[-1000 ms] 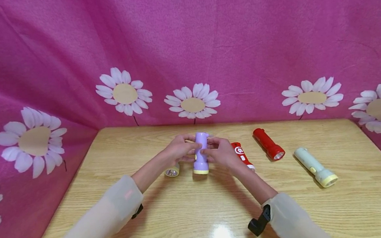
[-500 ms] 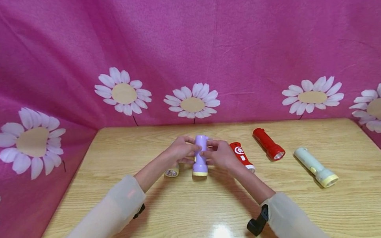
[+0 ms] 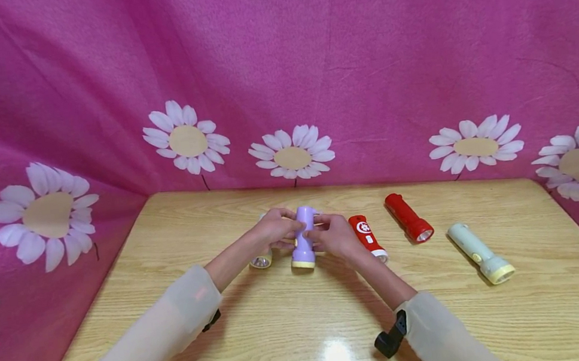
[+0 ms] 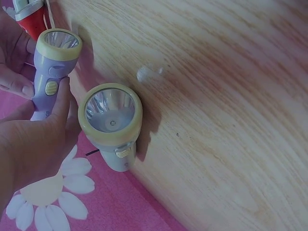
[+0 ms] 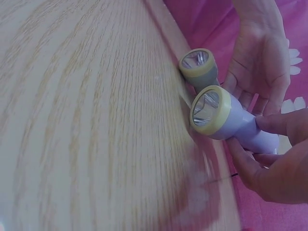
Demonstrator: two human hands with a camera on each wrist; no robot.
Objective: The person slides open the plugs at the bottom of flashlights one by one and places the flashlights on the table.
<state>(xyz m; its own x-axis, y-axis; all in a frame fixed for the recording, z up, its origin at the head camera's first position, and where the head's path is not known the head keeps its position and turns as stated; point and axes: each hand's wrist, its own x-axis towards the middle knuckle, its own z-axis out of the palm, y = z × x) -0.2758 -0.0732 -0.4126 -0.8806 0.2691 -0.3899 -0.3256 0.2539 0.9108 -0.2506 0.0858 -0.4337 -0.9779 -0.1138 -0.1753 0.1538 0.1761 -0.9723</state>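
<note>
A purple flashlight (image 3: pixel 303 245) with a pale yellow rim is between both hands at the middle of the table, its lens end towards me. My left hand (image 3: pixel 272 229) pinches its left side, thumb on top. From the right, my right hand (image 3: pixel 336 235) holds it between thumb and fingers. A yellow switch (image 4: pixel 51 88) shows on its side in the left wrist view. Beside the left hand lies a pale grey flashlight (image 4: pixel 115 156) with a yellow rim, partly hidden by that hand in the head view.
A red flashlight with a white rim (image 3: pixel 365 232) lies just right of the right hand. Farther right are a plain red flashlight (image 3: pixel 408 217) and a pale green one (image 3: pixel 478 252). A pink flowered cloth (image 3: pixel 363 75) rises behind the wooden table (image 3: pixel 266 340).
The purple flashlight and both hands have shifted slightly down and left in the head view, mostly in the first half second. Both hands keep their hold; the other flashlights stay put.
</note>
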